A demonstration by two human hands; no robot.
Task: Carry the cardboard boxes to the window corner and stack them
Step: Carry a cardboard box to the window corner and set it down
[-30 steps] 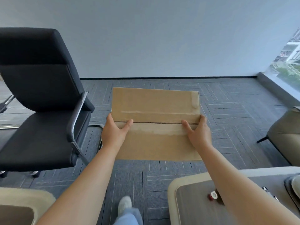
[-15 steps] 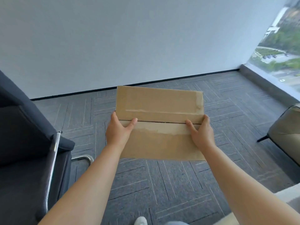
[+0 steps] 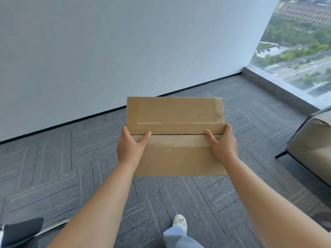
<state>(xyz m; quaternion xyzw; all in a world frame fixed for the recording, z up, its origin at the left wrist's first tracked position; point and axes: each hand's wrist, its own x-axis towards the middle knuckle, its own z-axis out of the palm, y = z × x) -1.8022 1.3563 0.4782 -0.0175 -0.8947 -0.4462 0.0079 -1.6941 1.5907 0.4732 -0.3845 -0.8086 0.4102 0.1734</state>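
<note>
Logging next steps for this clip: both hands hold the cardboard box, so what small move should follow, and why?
Probably a step forward and rightward toward the window corner. The left hand and right hand grip the cardboard box above the carpet, and the corner lies ahead on the right, so lowering it seems premature.

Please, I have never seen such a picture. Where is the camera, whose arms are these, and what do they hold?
There is no machine here. A person wears a camera on the head; it looks forward and down, so you see their own bare arms. The left hand and the right hand hold one cardboard box by its two sides, thumbs on top, above a grey carpet. A window is at the upper right, a beige armchair at the right, part of a black chair at the lower left. The person's shoe shows below.
</note>
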